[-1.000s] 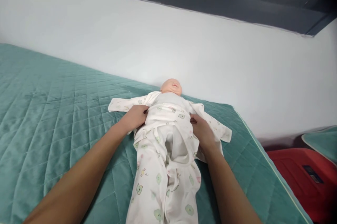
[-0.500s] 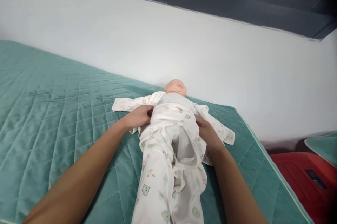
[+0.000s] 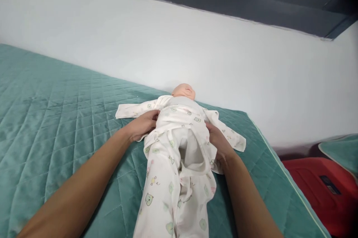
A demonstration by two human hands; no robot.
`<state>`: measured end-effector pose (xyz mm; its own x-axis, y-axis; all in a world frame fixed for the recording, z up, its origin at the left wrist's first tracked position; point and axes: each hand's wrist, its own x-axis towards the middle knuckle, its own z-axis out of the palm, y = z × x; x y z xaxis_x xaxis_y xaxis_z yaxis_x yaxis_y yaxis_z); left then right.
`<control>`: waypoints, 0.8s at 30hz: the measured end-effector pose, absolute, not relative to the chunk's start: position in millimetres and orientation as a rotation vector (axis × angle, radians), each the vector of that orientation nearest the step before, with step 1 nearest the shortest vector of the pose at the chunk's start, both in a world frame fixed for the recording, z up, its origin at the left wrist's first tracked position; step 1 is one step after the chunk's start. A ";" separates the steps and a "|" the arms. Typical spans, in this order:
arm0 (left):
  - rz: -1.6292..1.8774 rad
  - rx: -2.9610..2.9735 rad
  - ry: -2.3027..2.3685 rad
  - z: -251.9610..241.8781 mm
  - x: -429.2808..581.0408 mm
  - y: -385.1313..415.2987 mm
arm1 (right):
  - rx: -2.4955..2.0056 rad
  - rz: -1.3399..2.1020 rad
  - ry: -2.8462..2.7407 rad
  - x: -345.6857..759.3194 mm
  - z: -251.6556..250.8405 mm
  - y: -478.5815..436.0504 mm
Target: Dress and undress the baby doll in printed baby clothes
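Observation:
A baby doll lies on its back, its head [image 3: 184,91] toward the wall and its legs toward me. It wears white printed baby trousers [image 3: 162,193] pulled high over the belly, with bunched folds at the crotch. A matching long-sleeved baby top [image 3: 137,109] lies spread under it, sleeves out to both sides. My left hand [image 3: 143,124] is closed on the trousers' waist at the doll's left-hand side in view, fingertips partly tucked behind cloth. On the opposite side my right hand [image 3: 219,141] grips the waist too, its fingers largely hidden by the fabric.
The doll rests on a green quilted bed cover [image 3: 69,118] with a pale piped edge at the right. A white wall [image 3: 179,44] rises just behind the head, below a dark window frame [image 3: 223,5]. Beyond the right edge stands a red plastic object [image 3: 310,178].
The whole view has shifted slightly, so everything appears a little further left. Both hands keep their places at the trousers' waist; the cloth folds differ only slightly.

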<state>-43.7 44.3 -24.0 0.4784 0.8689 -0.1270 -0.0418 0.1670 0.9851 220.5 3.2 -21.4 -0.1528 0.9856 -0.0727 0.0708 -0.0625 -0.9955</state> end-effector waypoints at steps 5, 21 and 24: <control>0.776 1.291 0.748 -27.6 -40.2 42.6 | -1.288 1.359 -1.226 216.8 -17.6 2.5; 0.785 1.437 0.824 -27.1 -34.7 41.8 | -1.451 1.034 -1.321 212.2 -12.5 2.8; 0.741 1.458 0.916 -29.0 -33.2 42.3 | -1.547 0.949 -1.423 214.2 -13.2 4.3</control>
<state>-33.2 42.3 -29.0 0.4872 0.8707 -0.0671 0.1165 0.0114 0.9931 214.2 4.3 -13.2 0.0810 0.9967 -0.0039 0.3866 -0.0351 -0.9216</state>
